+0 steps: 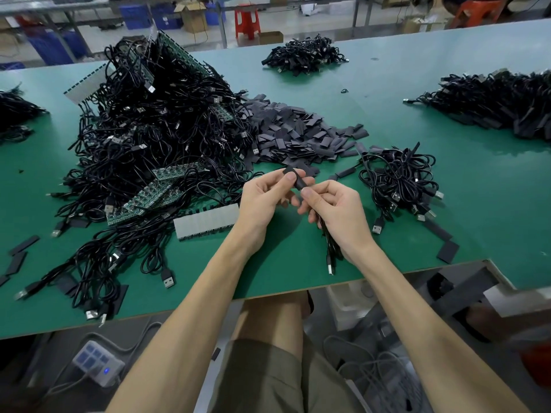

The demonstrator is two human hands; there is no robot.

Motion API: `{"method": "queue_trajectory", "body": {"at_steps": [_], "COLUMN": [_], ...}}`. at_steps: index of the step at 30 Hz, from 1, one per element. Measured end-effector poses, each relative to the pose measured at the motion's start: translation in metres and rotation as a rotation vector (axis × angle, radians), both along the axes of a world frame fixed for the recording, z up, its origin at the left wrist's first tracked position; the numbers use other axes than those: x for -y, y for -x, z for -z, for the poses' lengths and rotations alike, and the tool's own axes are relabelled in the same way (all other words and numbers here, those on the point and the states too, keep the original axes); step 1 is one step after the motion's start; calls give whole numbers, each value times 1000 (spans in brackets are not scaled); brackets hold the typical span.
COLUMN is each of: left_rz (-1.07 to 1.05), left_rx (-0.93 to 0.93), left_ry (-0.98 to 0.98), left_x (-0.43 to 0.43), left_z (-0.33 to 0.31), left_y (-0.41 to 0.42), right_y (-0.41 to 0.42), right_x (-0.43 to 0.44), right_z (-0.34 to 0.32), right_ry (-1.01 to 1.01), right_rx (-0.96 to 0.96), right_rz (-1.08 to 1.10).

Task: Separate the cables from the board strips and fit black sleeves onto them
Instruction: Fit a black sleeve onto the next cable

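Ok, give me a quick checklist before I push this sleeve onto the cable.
1. Sleeve pinched in left hand: ok.
2. Cable gripped in right hand: ok.
3. Cable end lined up with sleeve opening: cannot tell, fingers hide it.
4. Sleeve opening spread open: cannot tell.
5. Spare sleeves pile lying just beyond the hands: ok.

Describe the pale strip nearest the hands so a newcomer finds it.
Start at the big cable heap on the green table. At its near edge, beside the left hand, lies the pale strip. Unlike the green board strips, it is whitish and ribbed.
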State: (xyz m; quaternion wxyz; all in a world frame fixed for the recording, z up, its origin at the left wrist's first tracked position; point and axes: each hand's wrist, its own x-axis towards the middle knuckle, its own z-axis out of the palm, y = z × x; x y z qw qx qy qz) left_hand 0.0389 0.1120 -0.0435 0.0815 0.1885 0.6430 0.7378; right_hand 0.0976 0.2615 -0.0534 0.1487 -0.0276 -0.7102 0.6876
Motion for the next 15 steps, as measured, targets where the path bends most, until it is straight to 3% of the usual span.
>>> {"method": "queue_trajectory", "body": {"at_steps": [6, 10, 15], "left_rz": [-38, -47, 28], "left_rx": [184, 107, -26], "left_ry": [-353, -153, 114], "left_x": [6, 0, -6], "left_z": [-4, -1, 1], "left_y": [8, 5, -2], "right_y": [0, -1, 0], "right_x": [2, 5, 2], "right_z": [-1, -1, -5], "right_ry": [-118, -233, 39], "right_rx": [15, 33, 8], "right_rz": [-60, -123, 73]}}
